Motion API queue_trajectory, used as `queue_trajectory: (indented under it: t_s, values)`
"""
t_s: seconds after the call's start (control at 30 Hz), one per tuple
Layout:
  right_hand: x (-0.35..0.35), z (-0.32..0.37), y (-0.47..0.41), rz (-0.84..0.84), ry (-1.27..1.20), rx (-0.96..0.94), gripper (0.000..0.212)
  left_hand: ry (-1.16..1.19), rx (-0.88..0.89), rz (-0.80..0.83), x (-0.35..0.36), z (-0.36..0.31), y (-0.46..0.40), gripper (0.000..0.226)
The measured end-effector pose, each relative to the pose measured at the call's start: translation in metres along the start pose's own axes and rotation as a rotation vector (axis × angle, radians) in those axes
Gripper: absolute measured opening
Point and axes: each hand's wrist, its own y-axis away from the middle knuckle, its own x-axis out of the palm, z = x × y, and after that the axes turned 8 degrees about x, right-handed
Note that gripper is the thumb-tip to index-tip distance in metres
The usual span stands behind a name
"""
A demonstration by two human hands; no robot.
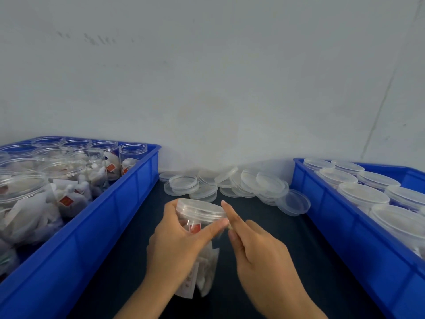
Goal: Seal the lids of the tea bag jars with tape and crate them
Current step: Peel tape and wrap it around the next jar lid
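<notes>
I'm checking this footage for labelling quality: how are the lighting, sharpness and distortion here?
Head view: light is soft and even, with faint shadows and little glare on the clear lids. The whole frame is slightly soft; the jar in the left hand and the right hand look mildly blurred, so any tape is too faint to make out. Wide-angle distortion splays the blue crates outward.

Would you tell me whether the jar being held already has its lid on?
Yes, the jar gripped by the left hand carries a clear lid on top.
</notes>
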Motion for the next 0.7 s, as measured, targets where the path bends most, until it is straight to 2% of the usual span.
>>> queue_trajectory:
  t_s: [0.13, 0.27, 0.37, 0.47, 0.53, 0.7]
  values:
    - [-0.008, -0.003, -0.003, 0.127, -0.094, 0.076, 0.056, 0.045, -0.052, -0.003, -0.001, 0.004, -0.004, 0.082]
    - [-0.014, -0.008, -0.006, 0.321, -0.270, 0.275, 0.076, 0.160, -0.073, 0.000, -0.006, 0.009, -0.007, 0.084]
    - [-0.019, -0.016, -0.008, 0.282, -0.358, 0.301, 0.070, 0.210, -0.079, 0.020, -0.009, 0.010, -0.010, 0.081]
    - [-0.022, -0.021, -0.008, 0.174, -0.303, 0.310, 0.072, 0.256, -0.055, 0.062, -0.010, 0.009, -0.009, 0.077]
    - [-0.021, -0.021, -0.007, 0.167, -0.253, 0.292, 0.076, 0.276, -0.037, 0.076, -0.010, 0.009, -0.008, 0.078]
    - [-0.020, -0.029, -0.009, 0.194, -0.228, 0.292, 0.052, 0.327, -0.026, 0.145, -0.009, 0.010, -0.008, 0.084]
